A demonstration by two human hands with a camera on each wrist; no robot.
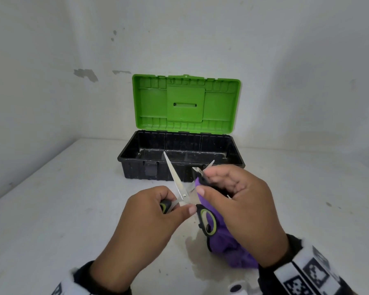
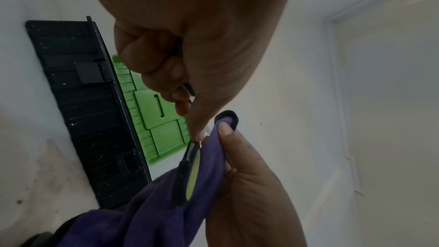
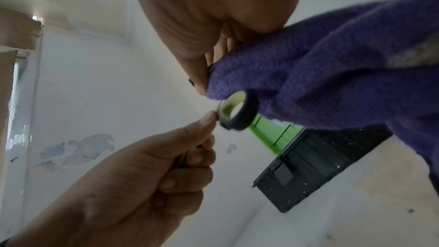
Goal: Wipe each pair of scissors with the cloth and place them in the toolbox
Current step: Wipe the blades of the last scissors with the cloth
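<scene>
Purple cloth [image 1: 222,243] in right hand [image 1: 247,211], around scissors [image 1: 180,188]

Left hand [image 1: 149,218] curled in a grip, right hand [image 1: 243,209] apparently pinching, wrists close together.

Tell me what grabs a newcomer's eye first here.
The toolbox at the back of the table, its bright green lid standing open over a black tray. In front of it, the left hand holds spread-open scissors by one handle, while the right hand wraps a purple cloth around one blade.
</scene>
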